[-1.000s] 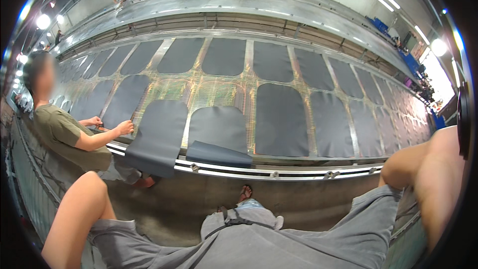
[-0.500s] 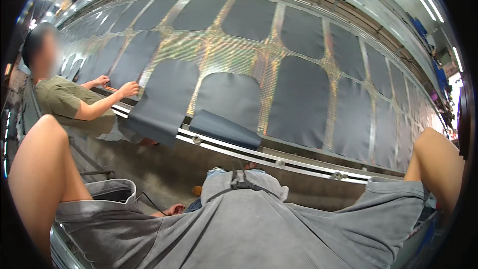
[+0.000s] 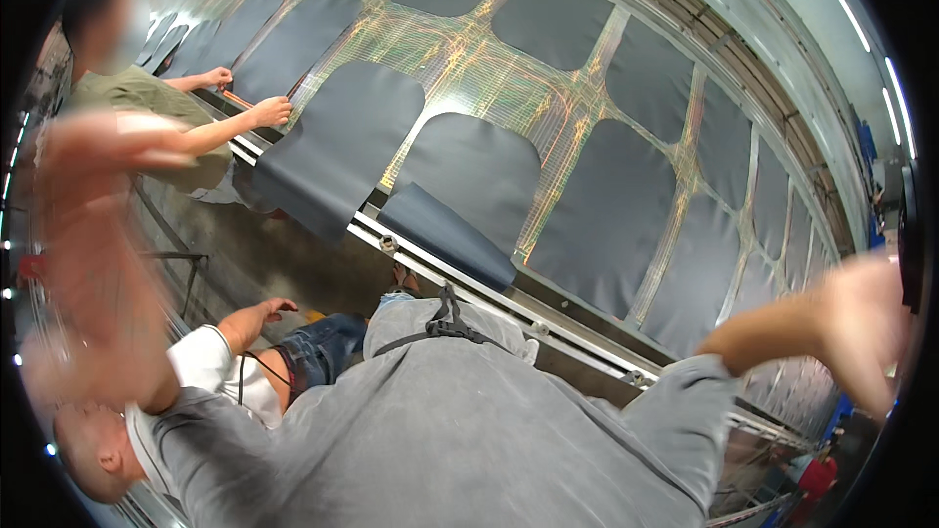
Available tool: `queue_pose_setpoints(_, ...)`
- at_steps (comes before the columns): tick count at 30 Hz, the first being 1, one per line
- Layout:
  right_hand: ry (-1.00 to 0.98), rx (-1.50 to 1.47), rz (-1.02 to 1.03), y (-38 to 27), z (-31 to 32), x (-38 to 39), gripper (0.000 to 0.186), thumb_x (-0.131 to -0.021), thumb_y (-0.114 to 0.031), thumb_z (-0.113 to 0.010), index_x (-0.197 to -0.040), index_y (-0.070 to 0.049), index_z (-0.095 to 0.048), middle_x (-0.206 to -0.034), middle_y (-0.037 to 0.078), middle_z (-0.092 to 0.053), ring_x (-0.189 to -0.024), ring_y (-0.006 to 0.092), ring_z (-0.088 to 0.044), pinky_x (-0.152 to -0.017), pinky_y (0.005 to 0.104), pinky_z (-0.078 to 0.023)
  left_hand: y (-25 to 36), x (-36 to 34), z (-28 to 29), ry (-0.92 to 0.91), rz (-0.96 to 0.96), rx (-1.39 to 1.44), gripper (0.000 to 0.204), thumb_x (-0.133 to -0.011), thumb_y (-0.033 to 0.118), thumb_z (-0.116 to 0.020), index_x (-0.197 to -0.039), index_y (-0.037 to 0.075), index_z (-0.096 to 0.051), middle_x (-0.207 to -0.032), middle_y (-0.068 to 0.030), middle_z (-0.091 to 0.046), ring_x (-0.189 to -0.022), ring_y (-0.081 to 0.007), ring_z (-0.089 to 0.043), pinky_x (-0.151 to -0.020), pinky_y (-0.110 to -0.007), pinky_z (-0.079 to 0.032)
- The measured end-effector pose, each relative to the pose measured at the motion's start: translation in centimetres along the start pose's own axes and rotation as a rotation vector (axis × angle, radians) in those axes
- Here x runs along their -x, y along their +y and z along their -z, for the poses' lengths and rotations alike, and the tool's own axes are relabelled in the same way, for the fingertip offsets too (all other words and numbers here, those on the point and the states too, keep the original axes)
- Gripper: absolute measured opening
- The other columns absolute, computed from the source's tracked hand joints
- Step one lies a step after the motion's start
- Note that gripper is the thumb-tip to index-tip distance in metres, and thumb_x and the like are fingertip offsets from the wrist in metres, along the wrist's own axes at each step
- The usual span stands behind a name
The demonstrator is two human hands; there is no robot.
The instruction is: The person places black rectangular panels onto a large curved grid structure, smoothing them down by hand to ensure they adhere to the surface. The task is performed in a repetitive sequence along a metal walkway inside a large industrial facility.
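Note:
My left arm [image 3: 108, 264] is raised at the left, badly smeared by motion. Its blurred end, seemingly my left hand [image 3: 117, 142], overlaps the co-worker's sleeve in the picture, and its fingers cannot be made out. At the right rim my right forearm [image 3: 768, 328] runs up to my right hand [image 3: 866, 318], also smeared, fingers unclear. Neither hand visibly touches the dark sheets. Beyond me, rounded dark grey sheets [image 3: 469, 161] lie on a mesh bed [image 3: 460, 64]. One sheet has its near edge folded back [image 3: 445, 230]; another sheet [image 3: 342, 137] hangs over the rail.
A metal rail [image 3: 548, 332] edges the bed in front of me. A co-worker in an olive shirt [image 3: 147, 98] stands at the left, both hands at a sheet's edge. Another person in a white shirt [image 3: 210, 362] is close on my left. Someone in red [image 3: 817, 474] is at lower right.
Both my arms have shifted and now blur. The view has tilted and turned, so the bed slants more steeply. The white-shirted person on my left has come into fuller view.

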State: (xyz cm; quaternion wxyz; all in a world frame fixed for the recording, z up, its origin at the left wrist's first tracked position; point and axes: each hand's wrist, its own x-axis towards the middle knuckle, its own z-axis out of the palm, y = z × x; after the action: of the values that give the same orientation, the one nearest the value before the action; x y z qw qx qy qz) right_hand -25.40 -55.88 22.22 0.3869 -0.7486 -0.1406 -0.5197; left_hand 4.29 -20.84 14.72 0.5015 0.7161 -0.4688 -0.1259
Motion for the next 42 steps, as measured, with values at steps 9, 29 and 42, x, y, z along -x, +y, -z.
queue_pose_setpoints(9,-0.081,0.438,-1.16,6.4,-12.8,28.6,0.016,-0.088,-0.014,-0.068,-0.095,0.0,-0.071,-0.086,0.011,-0.071,-0.079,0.0171,-0.067,-0.075,0.0301,-0.052,-15.4,15.3,-14.2,0.286,0.748,-0.179,0.042,-0.1,0.03,-0.053,-0.073,0.001,-0.067,-0.056,-0.007,-0.06,-0.051,-0.016,-0.058,-0.052,-0.033,-0.043)
queue_pose_setpoints(29,-0.236,0.58,-1.137,11.2,-10.9,33.4,0.018,-0.091,-0.019,-0.06,-0.096,-0.004,-0.069,-0.083,0.008,-0.071,-0.083,0.0256,-0.066,-0.078,0.0375,-0.05,-15.4,38.9,-12.3,0.006,1.309,-1.132,0.074,-0.095,0.064,-0.034,-0.119,0.001,-0.065,-0.142,-0.0272,-0.047,-0.146,-0.0493,-0.009,-0.112,-0.07,0.003)
queue_pose_setpoints(42,-0.07,0.558,-1.544,10.3,-15.2,44.0,0.026,-0.09,-0.029,-0.063,-0.097,-0.005,-0.071,-0.086,0.015,-0.07,-0.083,0.0294,-0.067,-0.077,0.0386,-0.052,-28.2,45.7,-5.7,-0.483,1.45,-0.664,0.056,-0.094,0.053,-0.046,-0.104,0.005,-0.071,-0.101,-0.0184,-0.063,-0.098,-0.0371,-0.048,-0.087,-0.052,-0.035)
